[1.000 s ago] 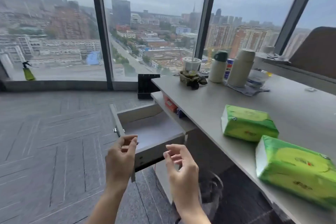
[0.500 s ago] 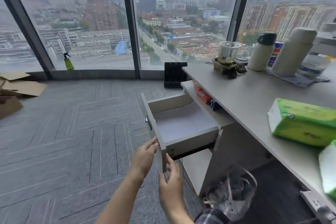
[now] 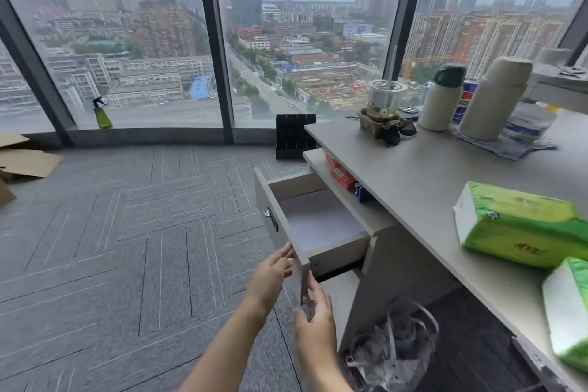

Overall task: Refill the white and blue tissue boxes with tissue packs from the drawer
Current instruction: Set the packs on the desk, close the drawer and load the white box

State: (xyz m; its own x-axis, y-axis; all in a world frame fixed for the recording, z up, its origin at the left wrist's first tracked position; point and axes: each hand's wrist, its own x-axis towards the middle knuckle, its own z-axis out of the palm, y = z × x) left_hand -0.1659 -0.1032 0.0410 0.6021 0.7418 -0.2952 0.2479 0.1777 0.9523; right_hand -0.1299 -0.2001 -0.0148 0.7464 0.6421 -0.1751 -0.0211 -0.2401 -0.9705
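Two tissue packs (image 3: 521, 226) on desk (image 3: 429, 175); carpeted floor (image 3: 127, 232).

Both hands have come onto the pale wooden drawer front (image 3: 286, 232): left hand (image 3: 270, 277) outside, right hand (image 3: 315, 318) at its lower corner.

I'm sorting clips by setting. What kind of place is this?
Probably a high-rise office: floor-to-ceiling windows look down on a city, grey carpet tiles cover the floor, and a long desk has an open drawer beneath.
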